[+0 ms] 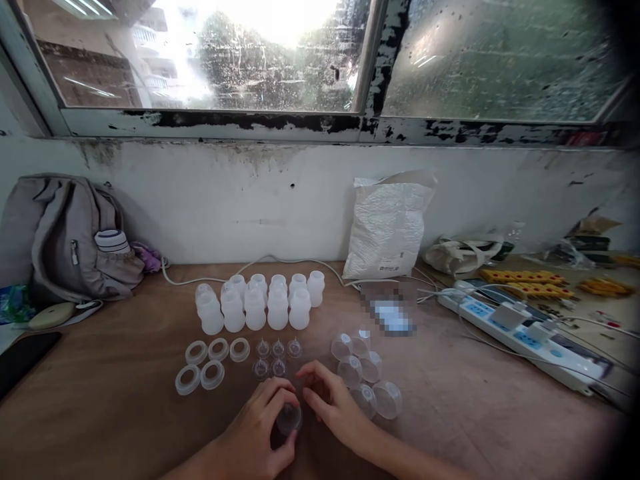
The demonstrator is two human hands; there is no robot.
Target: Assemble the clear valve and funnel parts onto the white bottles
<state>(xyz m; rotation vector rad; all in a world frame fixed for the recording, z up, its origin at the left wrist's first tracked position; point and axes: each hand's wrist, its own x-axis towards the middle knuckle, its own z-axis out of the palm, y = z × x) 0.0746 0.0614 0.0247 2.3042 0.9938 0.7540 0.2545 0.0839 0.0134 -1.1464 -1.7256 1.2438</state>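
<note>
My left hand (257, 427) is wrapped round a small clear domed piece (289, 420) near the table's front edge. Just to the right, my right hand (333, 403) has its thumb and fingers apart with nothing between them. Beyond my hands lie several clear nipple-shaped pieces (279, 369). Translucent rings (213, 375) rest to their left, and several clear domed caps (387, 400) are grouped on the right. Frosted white bottles (255, 310) stand in rows farther back.
A grey backpack (75, 233) sits at the left, with a dark phone-like slab (25, 360) before it. A silvery package (387, 227) leans on the wall. At the right lie a white power strip (525, 340), cables and yellow items (525, 283).
</note>
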